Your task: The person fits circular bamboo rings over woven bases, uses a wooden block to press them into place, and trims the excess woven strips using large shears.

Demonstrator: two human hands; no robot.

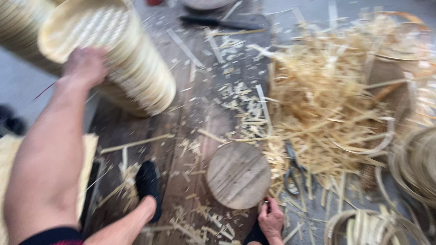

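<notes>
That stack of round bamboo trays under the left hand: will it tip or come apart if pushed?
The stack of bamboo trays already leans under the left hand, so it probably tips easily. Its separate thin rims suggest it may slide apart. Likely light for its bulk.

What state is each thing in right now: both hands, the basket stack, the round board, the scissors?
Left hand: pressed against the basket stack.
Basket stack: tilted, leaning over the floor.
Right hand: fingers closed, at the round board's edge.
Round wooden board: lying flat.
Scissors: lying beside the board, partly under shavings.
Bamboo shavings: loosely heaped.
</notes>
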